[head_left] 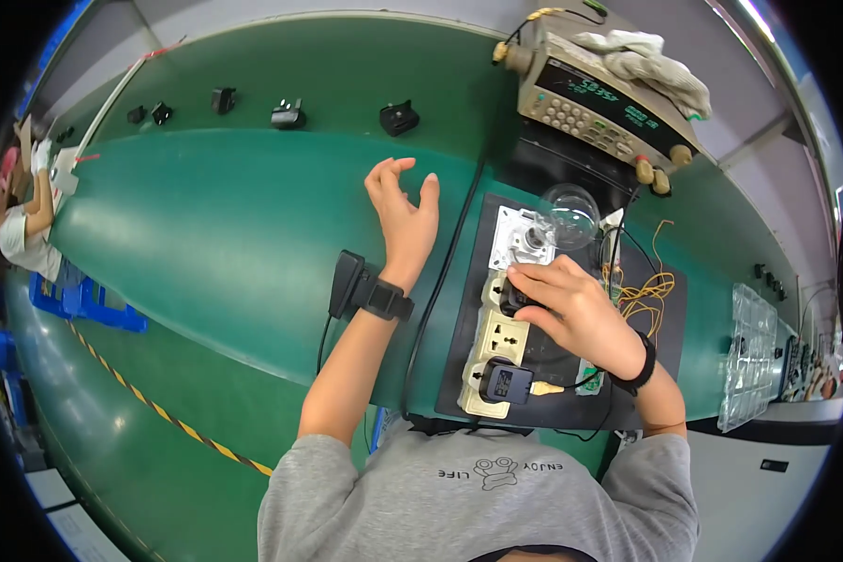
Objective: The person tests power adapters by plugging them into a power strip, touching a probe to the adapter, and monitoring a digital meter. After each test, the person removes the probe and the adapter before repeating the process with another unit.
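My right hand (579, 304) grips a small black plug adapter (513, 298) at the cream power strip (508, 335); my fingers hide part of it, so how deep it sits cannot be seen. Lower on the strip, another black adapter (508, 382) is plugged in, with a yellow-ended cable at its side. Above the strip is a white lamp-holder plate (510, 234) bearing a clear glass bulb (569, 217). Held over the green bench, my left hand (405, 214) is empty, thumb and fingers apart. The nearest loose black adapter (400, 118) lies beyond it.
More black adapters (288, 114) line the far side of the green bench (206, 206). A bench meter (599, 103) stands on a black box at the back right. Yellow wires (651, 295) tangle on the dark mat. Clear plastic trays (749, 347) stand right; a co-worker (30, 225) sits far left.
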Demonstrator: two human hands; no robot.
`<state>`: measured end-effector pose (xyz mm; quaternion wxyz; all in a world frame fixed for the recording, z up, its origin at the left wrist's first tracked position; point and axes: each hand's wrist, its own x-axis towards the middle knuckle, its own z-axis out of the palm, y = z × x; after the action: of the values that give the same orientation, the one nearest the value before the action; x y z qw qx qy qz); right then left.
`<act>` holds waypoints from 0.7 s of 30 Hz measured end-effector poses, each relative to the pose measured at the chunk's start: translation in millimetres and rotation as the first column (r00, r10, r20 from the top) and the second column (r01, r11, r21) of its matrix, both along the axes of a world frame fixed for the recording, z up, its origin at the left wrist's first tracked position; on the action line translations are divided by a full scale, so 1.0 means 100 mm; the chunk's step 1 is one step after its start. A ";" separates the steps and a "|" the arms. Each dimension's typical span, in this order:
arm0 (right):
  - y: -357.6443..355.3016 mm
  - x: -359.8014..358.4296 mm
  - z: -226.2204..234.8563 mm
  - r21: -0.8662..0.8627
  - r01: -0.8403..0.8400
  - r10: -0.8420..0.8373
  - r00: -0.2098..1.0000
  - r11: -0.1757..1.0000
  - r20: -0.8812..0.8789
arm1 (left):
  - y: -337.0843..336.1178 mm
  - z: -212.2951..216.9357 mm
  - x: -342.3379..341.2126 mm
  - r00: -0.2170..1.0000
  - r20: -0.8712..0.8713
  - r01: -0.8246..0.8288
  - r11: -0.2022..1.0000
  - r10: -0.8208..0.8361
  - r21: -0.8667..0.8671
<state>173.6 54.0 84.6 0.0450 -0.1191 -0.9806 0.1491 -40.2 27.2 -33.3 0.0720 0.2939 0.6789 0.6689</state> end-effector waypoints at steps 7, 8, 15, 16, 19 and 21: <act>-0.24 0.61 -0.07 -0.041 0.111 -0.119 0.935 0.993 -0.333 | -0.82 0.40 0.50 0.644 -0.273 0.754 0.653 -0.714 0.071; -0.33 0.71 -0.06 -0.118 0.108 -0.137 0.951 0.987 -0.279 | -0.96 0.42 0.56 0.501 -0.289 0.839 0.540 -0.816 -0.070; -0.22 1.04 -0.09 -0.096 0.159 -0.178 0.955 0.983 -0.236 | -1.20 0.48 0.79 0.424 -0.278 0.811 0.498 -0.862 -0.308; -0.15 1.03 -0.11 -0.103 0.244 -0.263 0.926 0.964 -0.270 | -1.22 0.48 0.82 0.436 -0.276 0.795 0.511 -0.856 -0.327; 0.04 0.90 -0.29 -0.106 0.314 -0.331 0.870 0.943 -0.366 | -1.24 0.53 0.86 0.416 -0.324 0.758 0.521 -0.850 -0.392; 0.03 0.82 -0.39 -0.120 0.317 -0.338 0.858 0.941 -0.387 | -1.27 0.52 0.87 0.424 -0.380 0.715 0.561 -0.822 -0.417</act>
<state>255.6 57.3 45.3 0.2669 -0.2520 -0.9114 0.1858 47.0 -99.6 18.9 0.2058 0.7374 0.5189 0.3804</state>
